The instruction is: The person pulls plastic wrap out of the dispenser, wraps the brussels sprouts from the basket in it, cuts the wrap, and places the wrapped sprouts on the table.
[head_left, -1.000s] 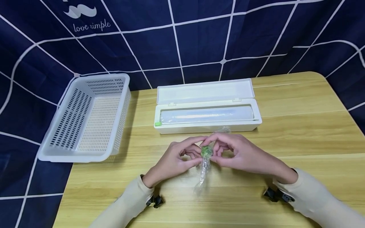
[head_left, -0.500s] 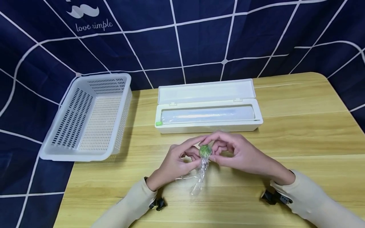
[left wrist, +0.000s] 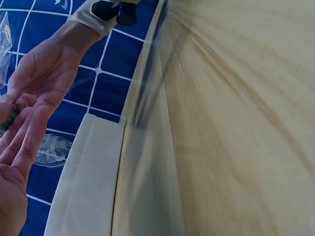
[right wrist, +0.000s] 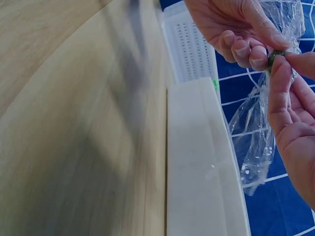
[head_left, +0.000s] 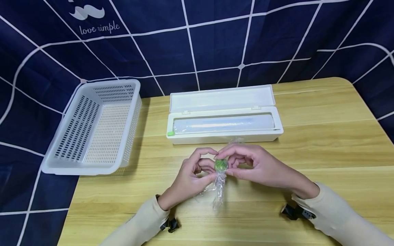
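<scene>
A small round green item, possibly a Brussels sprout, is wrapped in clear cling film. Twisted film trails from its near side, and another crumpled end shows beyond the hands. My left hand pinches the wrapped green item from the left with curled fingers. From the other side my right hand pinches it between thumb and fingers. In the right wrist view the loose film hangs beside the fingers, which hide most of the green item.
Behind the hands lies a white cling film box, lid up, holding a film roll. A green slider sits at its left end. A white perforated basket stands at the left on the wooden table.
Both hands stay around the green item, which has shifted slightly. My left fingers have bent more. The trailing film has swung, and its far end shows again beyond the right hand.
</scene>
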`<state>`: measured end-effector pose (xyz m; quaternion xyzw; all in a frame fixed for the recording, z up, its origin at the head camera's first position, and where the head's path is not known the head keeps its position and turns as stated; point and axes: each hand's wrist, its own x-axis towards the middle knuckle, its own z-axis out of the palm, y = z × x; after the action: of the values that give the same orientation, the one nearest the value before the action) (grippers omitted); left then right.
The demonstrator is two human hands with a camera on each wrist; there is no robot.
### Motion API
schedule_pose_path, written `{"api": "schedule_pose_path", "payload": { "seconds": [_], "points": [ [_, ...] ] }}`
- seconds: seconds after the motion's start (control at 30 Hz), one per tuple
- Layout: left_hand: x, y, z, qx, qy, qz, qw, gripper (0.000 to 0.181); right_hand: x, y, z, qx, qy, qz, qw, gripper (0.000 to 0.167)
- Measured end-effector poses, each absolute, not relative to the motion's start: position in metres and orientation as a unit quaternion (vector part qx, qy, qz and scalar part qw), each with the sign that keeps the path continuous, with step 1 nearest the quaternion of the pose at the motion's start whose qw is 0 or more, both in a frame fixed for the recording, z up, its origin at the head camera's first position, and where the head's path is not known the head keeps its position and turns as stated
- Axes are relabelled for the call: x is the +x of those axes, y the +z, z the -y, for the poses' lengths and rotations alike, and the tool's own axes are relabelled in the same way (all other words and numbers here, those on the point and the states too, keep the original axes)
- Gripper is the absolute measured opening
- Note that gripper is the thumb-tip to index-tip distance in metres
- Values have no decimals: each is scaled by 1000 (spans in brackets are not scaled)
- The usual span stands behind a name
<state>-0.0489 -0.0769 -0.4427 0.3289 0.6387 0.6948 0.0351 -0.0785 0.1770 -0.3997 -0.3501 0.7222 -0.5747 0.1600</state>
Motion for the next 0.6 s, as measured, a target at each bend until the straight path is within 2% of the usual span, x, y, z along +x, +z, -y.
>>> {"api": "schedule_pose_path", "payload": {
  "seconds": [0.2, 0.43, 0.6],
  "points": [
    [-47, -443, 75, 307, 707, -637, 22, 52, -80, -402, -176, -361, -579, -720, 127, 48],
    [-51, -443, 76, 329, 706, -627, -25, 52, -77, -404, -173, -379, -563, -730, 79, 45],
    [-52, -443, 77, 341, 711, -614, -26, 52, -72, -405, -172, -394, -540, -741, 58, 46]
  ]
}}
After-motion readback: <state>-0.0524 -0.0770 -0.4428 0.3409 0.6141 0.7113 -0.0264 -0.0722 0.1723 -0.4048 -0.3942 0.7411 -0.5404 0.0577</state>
